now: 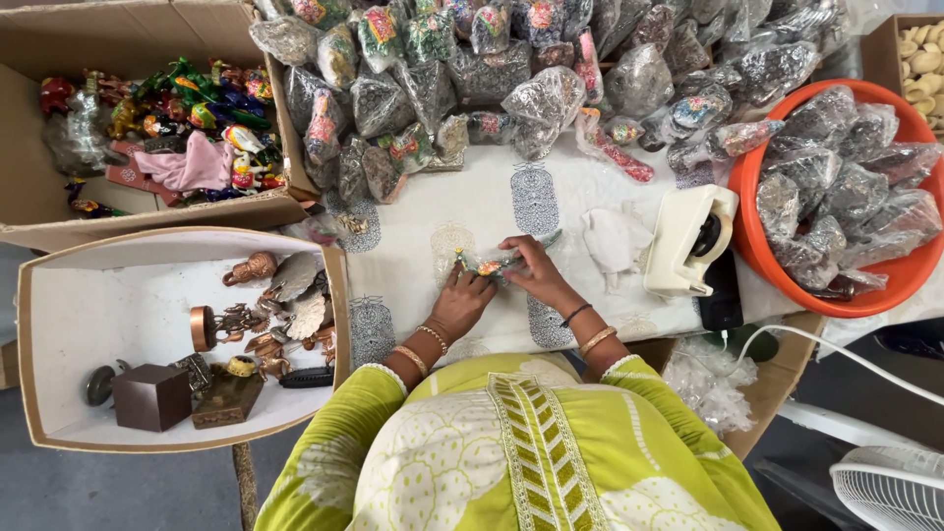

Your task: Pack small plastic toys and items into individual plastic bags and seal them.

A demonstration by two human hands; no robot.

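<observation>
At the frame's centre, your left hand (460,300) and right hand (536,273) both have their grip clamped on a small colourful packet (492,264) lying on the cloth-covered counter (472,206). Press it flat and square its edges; the tape dispenser (683,241) sits just right.

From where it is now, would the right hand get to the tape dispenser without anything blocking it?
Probably yes: the right hand and tape dispenser share the cloth, with only a flat white piece lying between them.
</observation>
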